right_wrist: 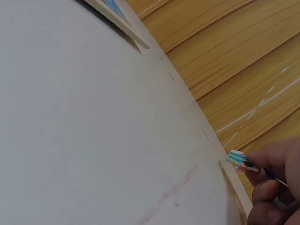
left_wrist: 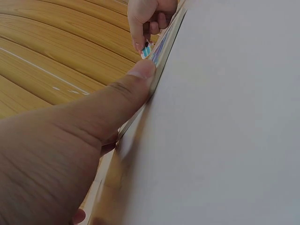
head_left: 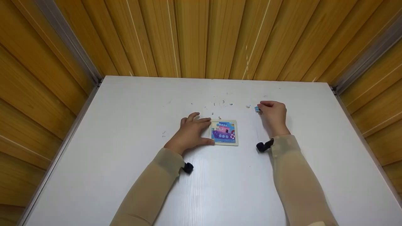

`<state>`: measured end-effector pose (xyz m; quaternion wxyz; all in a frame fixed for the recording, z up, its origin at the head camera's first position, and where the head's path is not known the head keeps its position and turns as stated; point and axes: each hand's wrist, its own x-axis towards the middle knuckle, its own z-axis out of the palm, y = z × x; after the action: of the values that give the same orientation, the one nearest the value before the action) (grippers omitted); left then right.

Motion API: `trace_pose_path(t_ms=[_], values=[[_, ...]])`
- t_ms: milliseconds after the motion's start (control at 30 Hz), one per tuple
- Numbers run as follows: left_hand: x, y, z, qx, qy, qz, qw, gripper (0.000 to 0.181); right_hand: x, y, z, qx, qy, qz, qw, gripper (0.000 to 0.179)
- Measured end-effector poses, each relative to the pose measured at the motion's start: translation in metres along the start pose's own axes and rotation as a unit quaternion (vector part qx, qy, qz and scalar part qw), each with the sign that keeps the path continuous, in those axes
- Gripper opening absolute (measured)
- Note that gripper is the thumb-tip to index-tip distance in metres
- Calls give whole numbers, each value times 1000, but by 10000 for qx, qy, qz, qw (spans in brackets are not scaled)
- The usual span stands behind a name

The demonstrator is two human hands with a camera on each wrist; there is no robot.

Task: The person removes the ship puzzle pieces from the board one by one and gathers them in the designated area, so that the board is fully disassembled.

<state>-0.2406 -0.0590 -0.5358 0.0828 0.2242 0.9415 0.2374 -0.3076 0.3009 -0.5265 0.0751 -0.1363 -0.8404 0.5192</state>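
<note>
A small square puzzle in a pale frame (head_left: 224,133), with a pink and purple boat picture, lies on the white table. My left hand (head_left: 192,133) holds it by its left side, the thumb (left_wrist: 140,75) at the near corner and a finger at the far corner. To the right and farther back, my right hand (head_left: 274,116) pinches a small striped piece (right_wrist: 238,158), blue, yellow and white, between thumb and forefinger. In the head view this blue piece (head_left: 257,109) shows at the fingertips, apart from the framed puzzle. The other right fingers are curled in.
Dark marks and scuffs (head_left: 223,101) are scattered on the table (head_left: 141,103) behind the puzzle. Wood-patterned panels (head_left: 191,37) stand along the back and both sides. A black wrist device (head_left: 261,147) sits by the right cuff, another black one (head_left: 188,168) by the left.
</note>
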Motion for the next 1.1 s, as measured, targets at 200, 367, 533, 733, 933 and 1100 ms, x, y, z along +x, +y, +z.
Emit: trace_pose_path(t_ms=[200,367,533,733,933,1100], values=[[1,1,-1,49,-7,34,10000,96,-2,0,-1,-997,36,-289,9946,29],[1,1,-1,79,0,2,10000,96,-4,0,0,-1341,76,-412,9901,27],[0,2,-2,97,-13,-19,10000,96,-4,2,0,-1422,45,-308,9893,23],[0,1,-3,73,28,13,10000,95,-4,0,-1,-1425,-7,-159,9897,27],[0,1,-3,94,14,20,10000,95,-5,-1,-3,-1654,-22,-193,9860,28],[-1,1,-2,71,-13,29,10000,95,-6,1,-3,-1759,1,-300,9840,29]])
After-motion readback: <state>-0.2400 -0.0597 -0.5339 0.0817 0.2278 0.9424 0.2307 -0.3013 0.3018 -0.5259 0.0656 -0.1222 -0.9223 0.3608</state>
